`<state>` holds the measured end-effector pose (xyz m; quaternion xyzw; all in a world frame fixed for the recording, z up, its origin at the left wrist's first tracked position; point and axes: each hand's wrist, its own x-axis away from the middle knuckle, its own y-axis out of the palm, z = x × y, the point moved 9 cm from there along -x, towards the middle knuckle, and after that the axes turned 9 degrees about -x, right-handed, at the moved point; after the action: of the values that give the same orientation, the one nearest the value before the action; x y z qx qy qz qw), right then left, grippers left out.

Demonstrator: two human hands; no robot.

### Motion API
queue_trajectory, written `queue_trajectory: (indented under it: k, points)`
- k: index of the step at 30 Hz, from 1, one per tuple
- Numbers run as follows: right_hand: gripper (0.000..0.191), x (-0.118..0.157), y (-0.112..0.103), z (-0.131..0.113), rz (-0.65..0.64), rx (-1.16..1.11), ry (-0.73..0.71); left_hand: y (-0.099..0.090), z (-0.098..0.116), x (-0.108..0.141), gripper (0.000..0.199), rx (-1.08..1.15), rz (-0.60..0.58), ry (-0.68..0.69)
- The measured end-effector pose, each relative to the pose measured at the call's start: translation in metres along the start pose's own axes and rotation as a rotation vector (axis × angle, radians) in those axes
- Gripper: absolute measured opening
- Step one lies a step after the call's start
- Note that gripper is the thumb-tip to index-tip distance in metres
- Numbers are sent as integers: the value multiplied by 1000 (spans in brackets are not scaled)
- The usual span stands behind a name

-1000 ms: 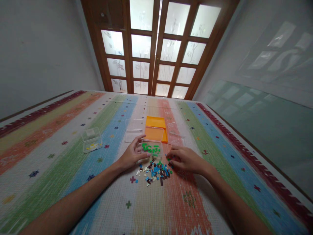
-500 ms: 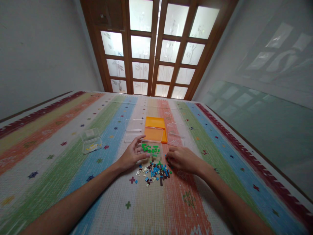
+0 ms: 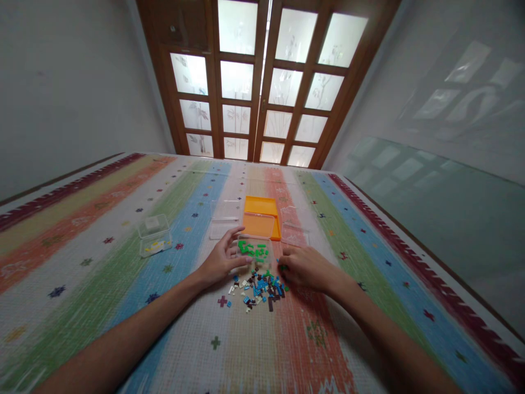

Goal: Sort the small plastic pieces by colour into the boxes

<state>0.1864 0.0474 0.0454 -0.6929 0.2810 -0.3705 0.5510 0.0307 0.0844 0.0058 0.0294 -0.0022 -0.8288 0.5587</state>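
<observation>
My left hand (image 3: 223, 256) rests at the left side of a clear plastic box (image 3: 268, 253), its thumb at the near edge and its fingers at the far left corner. Small green building bricks (image 3: 258, 251) lie in this box. Just in front of it is a loose pile of small bricks (image 3: 262, 285) in blue, brown, cream and green. My right hand (image 3: 301, 267) is at the pile's right edge with its fingers pinched together and pointing down. Specks of green and blue show by its fingertips, but what they hold is mostly hidden.
Behind the green bricks stands an open orange box (image 3: 261, 206). An open clear box (image 3: 223, 229) is to its left and another clear box (image 3: 295, 234) to its right. Farther left, a clear box (image 3: 153, 225) holds yellow bricks. A striped tablecloth (image 3: 172, 328) covers the table.
Both hands stay in nearly the same place. The view shifts very slightly; no brick visibly moves.
</observation>
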Motion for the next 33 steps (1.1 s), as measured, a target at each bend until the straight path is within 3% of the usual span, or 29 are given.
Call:
queue_trajectory:
  k: [9,25,33]
  points:
    - [20,-7,1,-2,-49,-45,-9,1,0,0,80,12,-4,9]
    - [11,-12,9,12,22,-286,-104,1,0,-1,78,26,-14,4]
    - [9,-10,2,17,42,-362,-139,3,3,0,76,37,-26,18]
